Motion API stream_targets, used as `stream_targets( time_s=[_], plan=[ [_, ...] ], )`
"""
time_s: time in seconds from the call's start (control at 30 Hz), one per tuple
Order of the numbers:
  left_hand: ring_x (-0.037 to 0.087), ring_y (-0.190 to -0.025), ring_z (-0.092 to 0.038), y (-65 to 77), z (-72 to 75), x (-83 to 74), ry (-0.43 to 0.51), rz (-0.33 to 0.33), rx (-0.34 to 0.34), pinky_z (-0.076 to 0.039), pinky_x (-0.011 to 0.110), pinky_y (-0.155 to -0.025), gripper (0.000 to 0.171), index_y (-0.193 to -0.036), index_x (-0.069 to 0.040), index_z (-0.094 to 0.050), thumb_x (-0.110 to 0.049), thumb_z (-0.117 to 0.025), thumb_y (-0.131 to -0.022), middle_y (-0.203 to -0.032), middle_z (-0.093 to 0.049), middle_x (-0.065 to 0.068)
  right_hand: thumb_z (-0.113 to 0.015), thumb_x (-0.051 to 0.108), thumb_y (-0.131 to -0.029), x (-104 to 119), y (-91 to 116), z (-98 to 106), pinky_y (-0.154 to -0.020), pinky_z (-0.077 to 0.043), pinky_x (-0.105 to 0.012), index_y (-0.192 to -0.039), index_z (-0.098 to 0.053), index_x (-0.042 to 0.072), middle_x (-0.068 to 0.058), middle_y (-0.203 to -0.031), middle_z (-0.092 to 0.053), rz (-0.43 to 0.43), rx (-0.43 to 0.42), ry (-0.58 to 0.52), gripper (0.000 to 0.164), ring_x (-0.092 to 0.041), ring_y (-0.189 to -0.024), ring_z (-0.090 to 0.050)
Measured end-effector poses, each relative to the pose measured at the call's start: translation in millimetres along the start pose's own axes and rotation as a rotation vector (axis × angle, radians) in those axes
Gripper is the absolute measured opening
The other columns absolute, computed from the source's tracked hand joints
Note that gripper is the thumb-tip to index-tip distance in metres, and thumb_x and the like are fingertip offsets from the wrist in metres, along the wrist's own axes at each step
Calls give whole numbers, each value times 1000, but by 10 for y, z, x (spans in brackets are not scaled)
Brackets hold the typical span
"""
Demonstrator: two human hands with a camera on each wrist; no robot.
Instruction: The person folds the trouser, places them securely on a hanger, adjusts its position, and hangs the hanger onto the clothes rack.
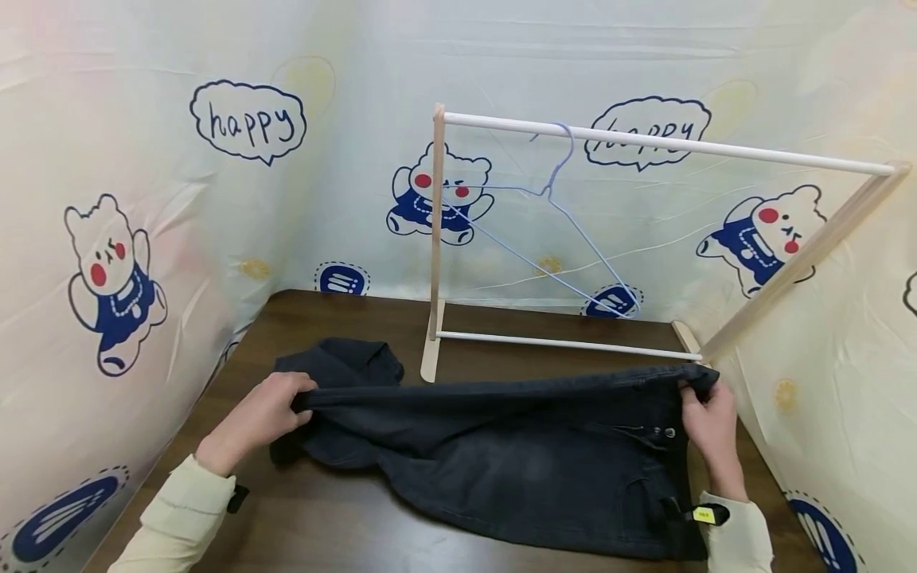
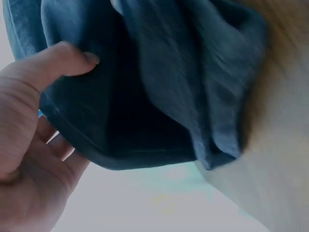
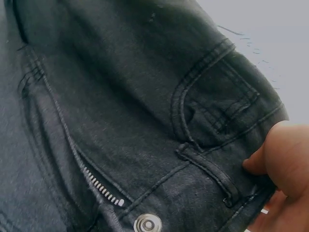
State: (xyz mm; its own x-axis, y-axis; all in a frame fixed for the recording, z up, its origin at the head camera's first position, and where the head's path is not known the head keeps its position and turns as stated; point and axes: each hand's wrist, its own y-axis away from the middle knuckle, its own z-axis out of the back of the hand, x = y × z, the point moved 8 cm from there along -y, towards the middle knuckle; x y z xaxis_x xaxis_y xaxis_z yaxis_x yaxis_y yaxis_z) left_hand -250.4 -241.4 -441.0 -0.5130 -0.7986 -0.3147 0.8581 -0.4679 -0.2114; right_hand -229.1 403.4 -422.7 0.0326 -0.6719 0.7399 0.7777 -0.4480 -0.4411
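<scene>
A pair of black trousers (image 1: 501,461) stretches sideways between both hands, its waistband at the right. My left hand (image 1: 268,410) pinches the cloth toward the leg end; in the left wrist view the thumb lies on the dark fabric (image 2: 159,96) with fingers behind it. At the waistband's upper corner my right hand (image 1: 709,418) grips the edge. The right wrist view shows the metal button (image 3: 147,223), the partly open zip (image 3: 104,187), a belt loop (image 3: 207,171) and a pocket beside that thumb. Part of the legs lies bunched behind the left hand.
A wooden rack with a white top rail (image 1: 666,145) stands behind the trousers on the brown table (image 1: 315,517). One light blue wire hanger (image 1: 552,191) hangs from the rail. Printed cloth walls (image 1: 143,56) enclose the back and sides.
</scene>
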Motion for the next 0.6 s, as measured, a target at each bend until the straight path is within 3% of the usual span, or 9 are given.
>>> stream_targets(
  time_s=[0.17,0.33,0.6],
  plan=[
    [12,-73,-60,36,45,38,-21,-49,-92,-53,36,-66,23,-87,-8,-75,1,-89,-71,-80,-64,-5,-68,0,-88,28,-27,79,-50,-30,-23,-79,-62,-5,9,-50,-41,1,-30,-4,11,-5,-49,-37],
    [9,-69,-56,44,48,-18,-54,-105,-93,-51,33,-62,23,-82,-9,-74,0,-90,-70,-77,-60,-6,-68,-1,-88,37,-45,105,-49,-29,-22,-81,-62,-7,8,-51,-42,3,-61,-18,10,-3,-50,-37],
    [13,-70,-61,44,164,-68,-76,-19,-82,-53,34,-62,9,-86,-9,-78,-7,-84,-81,-78,-68,-2,-68,-3,-87,48,-106,236,-52,-32,-17,-87,-66,-9,19,-56,-46,18,-127,-66,6,3,-53,-41]
  ],
)
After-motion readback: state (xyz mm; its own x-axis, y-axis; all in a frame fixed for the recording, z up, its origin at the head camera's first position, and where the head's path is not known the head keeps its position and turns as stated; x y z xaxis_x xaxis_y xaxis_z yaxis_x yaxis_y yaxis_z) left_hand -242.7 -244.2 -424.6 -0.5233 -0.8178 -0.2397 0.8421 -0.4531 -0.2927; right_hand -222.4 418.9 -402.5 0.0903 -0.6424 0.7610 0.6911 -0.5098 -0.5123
